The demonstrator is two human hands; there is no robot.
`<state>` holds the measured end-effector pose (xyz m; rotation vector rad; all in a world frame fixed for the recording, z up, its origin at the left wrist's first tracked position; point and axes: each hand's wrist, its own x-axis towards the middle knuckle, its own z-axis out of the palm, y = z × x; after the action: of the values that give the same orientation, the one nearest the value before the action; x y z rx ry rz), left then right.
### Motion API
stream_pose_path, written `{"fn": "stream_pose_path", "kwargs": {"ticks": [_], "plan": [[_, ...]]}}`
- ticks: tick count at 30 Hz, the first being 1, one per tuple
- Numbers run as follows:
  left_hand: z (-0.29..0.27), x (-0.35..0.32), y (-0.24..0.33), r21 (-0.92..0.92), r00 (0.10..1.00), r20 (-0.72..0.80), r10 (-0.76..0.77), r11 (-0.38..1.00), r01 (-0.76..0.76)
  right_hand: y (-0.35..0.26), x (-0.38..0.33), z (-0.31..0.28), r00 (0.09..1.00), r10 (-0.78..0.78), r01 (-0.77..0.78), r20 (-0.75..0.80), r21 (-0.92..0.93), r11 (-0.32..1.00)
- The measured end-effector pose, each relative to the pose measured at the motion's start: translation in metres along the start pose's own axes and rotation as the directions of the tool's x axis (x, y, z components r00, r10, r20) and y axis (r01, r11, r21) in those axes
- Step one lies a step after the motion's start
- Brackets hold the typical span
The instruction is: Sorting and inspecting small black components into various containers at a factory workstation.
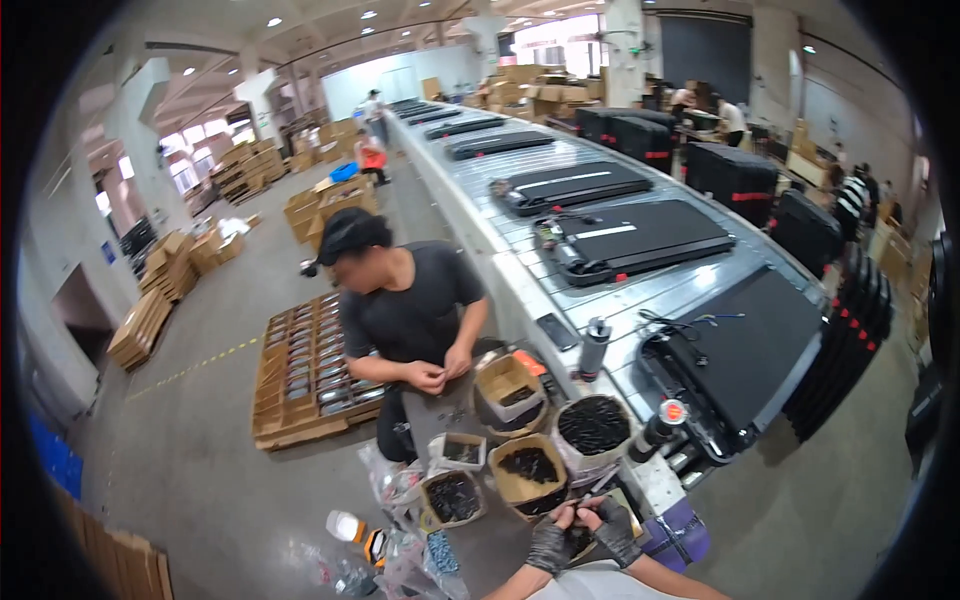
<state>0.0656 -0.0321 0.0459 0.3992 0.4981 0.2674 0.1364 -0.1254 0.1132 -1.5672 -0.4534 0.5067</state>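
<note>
Both my hands wear dark fingerless gloves and meet close to my body at the lower edge. My left hand is closed, thumb and fingertips pinched together. My right hand is closed beside it, its fingertips nearly touching the left ones. What they hold is too small to make out. Just beyond them stands an open cardboard box with small black parts inside. To its right is a white sack full of black pieces. A smaller box of dark parts sits to the left.
A roller conveyor runs away from me, carrying flat black treadmill-like units. Two dark cylinders stand on its near edge. Across the bench a co-worker handles something small. A cardboard tray of metal parts lies on the floor.
</note>
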Motion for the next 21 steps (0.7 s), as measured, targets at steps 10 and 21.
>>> {"fn": "stream_pose_path", "kwargs": {"ticks": [10,21], "plan": [[-0.015,0.004,0.0,0.018,0.997,0.07,-0.01,1.0,0.009,0.008,0.003,-0.001,0.999,0.029,-0.022,0.032,-0.187,0.982],[-0.002,-0.01,0.012,-0.128,0.992,0.125,-0.012,0.991,0.028,0.002,0.01,0.0,0.992,-0.011,0.035,0.123,-0.2,0.979]]}}
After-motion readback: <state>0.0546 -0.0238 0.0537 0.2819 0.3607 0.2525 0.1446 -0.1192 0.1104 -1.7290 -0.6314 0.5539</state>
